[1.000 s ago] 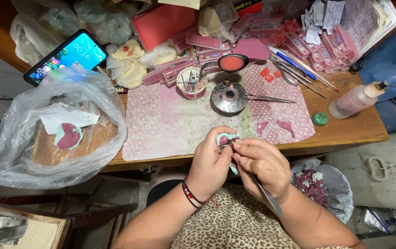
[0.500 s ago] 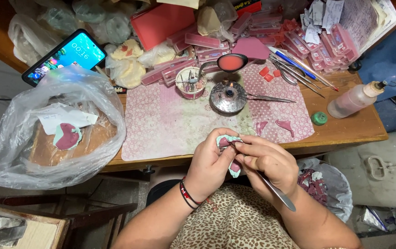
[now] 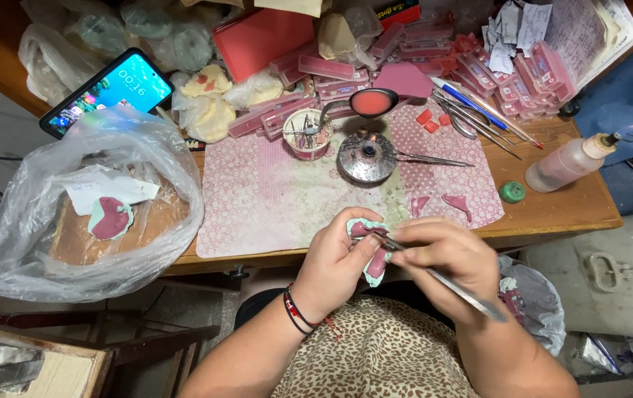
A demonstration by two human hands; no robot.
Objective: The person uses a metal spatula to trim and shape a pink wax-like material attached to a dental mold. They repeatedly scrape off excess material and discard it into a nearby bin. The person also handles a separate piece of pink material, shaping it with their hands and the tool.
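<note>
Your left hand point(image 3: 338, 262) cupped the pale green dental cast point(image 3: 372, 250) with its pink wax just off the near edge of the wooden workbench point(image 3: 552, 210), above your lap. It looked light but brittle, and the wax likely soft and easily marred, so the firmer green base seemed the place to hold it. Your right hand point(image 3: 445, 262) pinched a slim metal wax instrument point(image 3: 442, 278) like a pen, tip on the wax, wrist bent inward. Both hands were closed snugly around what they held.

One phone point(image 3: 108, 91), one squeeze bottle point(image 3: 571, 162), two hands (both busy).
</note>
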